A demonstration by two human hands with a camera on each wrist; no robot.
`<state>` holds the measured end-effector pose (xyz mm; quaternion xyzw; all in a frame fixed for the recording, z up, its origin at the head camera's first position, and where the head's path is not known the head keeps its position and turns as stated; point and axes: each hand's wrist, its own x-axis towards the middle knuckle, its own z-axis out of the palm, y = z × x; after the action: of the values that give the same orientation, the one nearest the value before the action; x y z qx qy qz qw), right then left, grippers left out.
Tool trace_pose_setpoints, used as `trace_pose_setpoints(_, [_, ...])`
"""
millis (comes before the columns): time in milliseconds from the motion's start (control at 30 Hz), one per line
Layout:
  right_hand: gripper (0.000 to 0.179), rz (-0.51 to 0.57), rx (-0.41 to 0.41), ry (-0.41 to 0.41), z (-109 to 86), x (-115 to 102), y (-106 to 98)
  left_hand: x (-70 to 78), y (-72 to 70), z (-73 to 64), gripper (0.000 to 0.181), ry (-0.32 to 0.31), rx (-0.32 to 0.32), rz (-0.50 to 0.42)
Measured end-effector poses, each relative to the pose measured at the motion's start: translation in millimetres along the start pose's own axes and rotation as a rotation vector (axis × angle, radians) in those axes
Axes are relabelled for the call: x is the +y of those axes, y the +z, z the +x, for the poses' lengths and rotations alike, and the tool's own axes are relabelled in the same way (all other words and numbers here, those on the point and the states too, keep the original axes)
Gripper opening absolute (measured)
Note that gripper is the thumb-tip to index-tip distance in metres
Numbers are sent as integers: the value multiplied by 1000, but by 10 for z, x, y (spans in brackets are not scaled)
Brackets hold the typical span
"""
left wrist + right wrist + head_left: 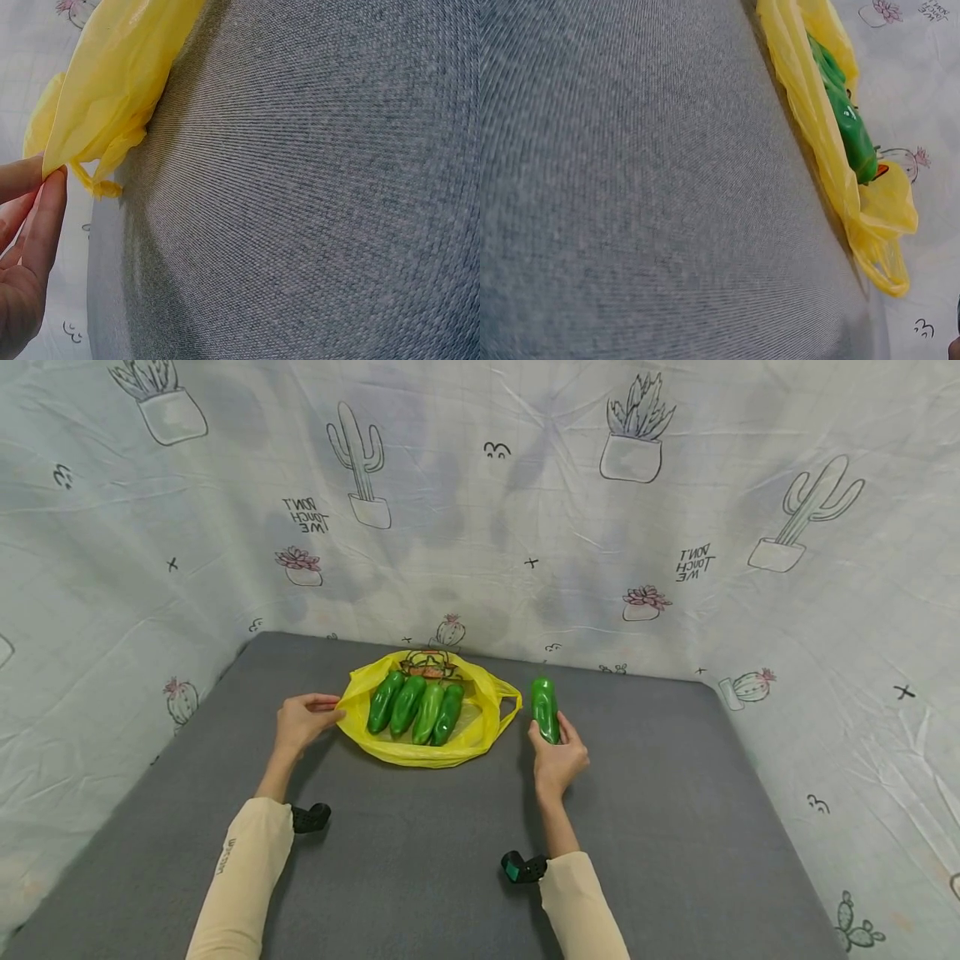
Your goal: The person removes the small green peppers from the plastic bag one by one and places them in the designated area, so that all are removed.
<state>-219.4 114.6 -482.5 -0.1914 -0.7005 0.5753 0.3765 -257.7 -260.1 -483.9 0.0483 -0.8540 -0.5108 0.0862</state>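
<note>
A yellow plastic bag [397, 755] lies with its mouth spread wide, several long glossy green peppers [407, 706] side by side inside. My left hand [300, 725] pinches the bag's left edge between thumb and fingers; in the left wrist view, the fingertips [52, 184] grip a corner of the plastic. To the right of the bag, my right hand [561, 766] holds another green pepper [543, 700] upright by its lower end, apart from the bag. In the right wrist view only a sliver of that hand shows at the lower right edge; its pepper is mostly out of frame.
Grey cloth covers the table [420, 860]. A white curtain [465, 527] printed with cacti hangs behind the table's far edge and along both sides. The bag's handle loop [512, 700] sticks out toward the right hand. Black wrist cameras [311, 818] sit on both wrists.
</note>
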Motion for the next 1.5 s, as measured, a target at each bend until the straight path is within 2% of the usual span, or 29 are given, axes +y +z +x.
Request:
trace_pose_setpoints(133, [45,12,-2,-2,4,40,5,77,-20,-32,36,-25,14,4])
trace_pose_setpoints(400, [45,-10,4,32,15,99,20,201,-29,-85,34,-33,-18,52])
trace_pose_setpoints(700, [45,-38,7,56,21,116,45,203,-46,-81,35,-27,-26,52])
trace_pose_setpoints(967, [45,-19,-18,82,-12,142,57,210,-54,-93,36,-23,-34,66])
trace_pose_setpoints(1100, [45,-50,-26,87,-13,184,76,203,-55,-96,36,-26,-38,53])
trace_pose_setpoints(1267, [44,-85,-32,89,-13,243,107,194,-52,-106,36,-32,-29,63])
trace_pose_setpoints(1500, [43,-69,-22,88,-8,270,150,187,-50,-106,35,-25,-13,69])
